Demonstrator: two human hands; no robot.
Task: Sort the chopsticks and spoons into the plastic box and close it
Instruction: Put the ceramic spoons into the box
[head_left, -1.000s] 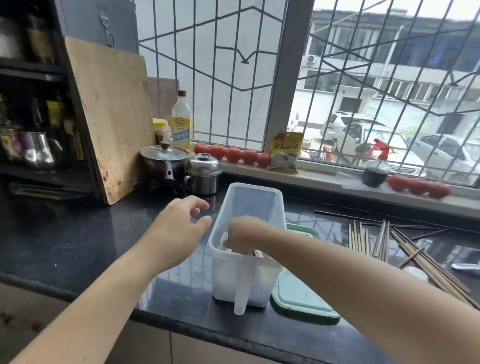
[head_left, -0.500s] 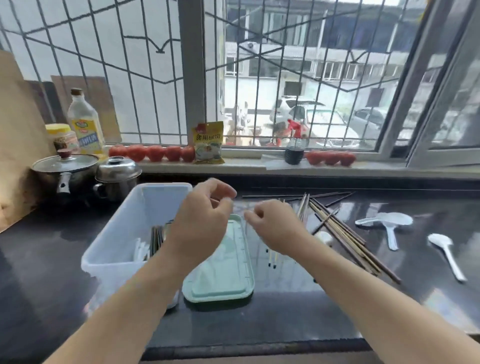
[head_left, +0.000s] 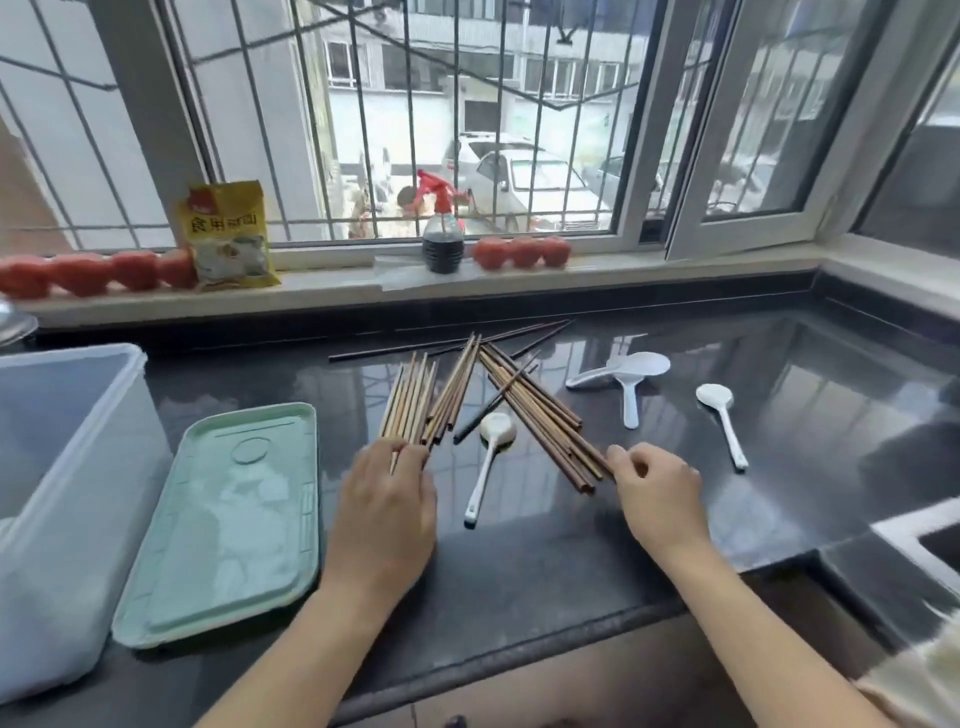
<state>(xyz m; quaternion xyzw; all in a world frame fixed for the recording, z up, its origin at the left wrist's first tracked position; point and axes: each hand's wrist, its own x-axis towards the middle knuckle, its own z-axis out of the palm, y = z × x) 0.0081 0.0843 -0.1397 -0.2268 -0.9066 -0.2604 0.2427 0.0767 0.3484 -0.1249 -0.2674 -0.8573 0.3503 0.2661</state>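
Observation:
Several wooden chopsticks lie fanned on the dark counter. My left hand (head_left: 387, 512) has its fingers on the near ends of the left bundle of chopsticks (head_left: 413, 397). My right hand (head_left: 657, 496) touches the near ends of the right bundle of darker chopsticks (head_left: 540, 415) with curled fingertips. A small white spoon (head_left: 491, 457) lies between my hands. Two white rice paddles (head_left: 631, 376) and another white spoon (head_left: 722, 423) lie further right. The translucent plastic box (head_left: 67, 493) stands at the far left, with its green lid (head_left: 228, 525) flat on the counter beside it.
On the window sill stand a yellow packet (head_left: 228, 236), a dark spray bottle (head_left: 441, 236) and rows of red tomatoes (head_left: 522, 252). A sink edge (head_left: 914, 535) shows at the right. The counter's front edge runs just under my forearms.
My right hand left the box and both hands moved right, across the lid, to the chopsticks. My view swung right, so the box now sits at the left edge.

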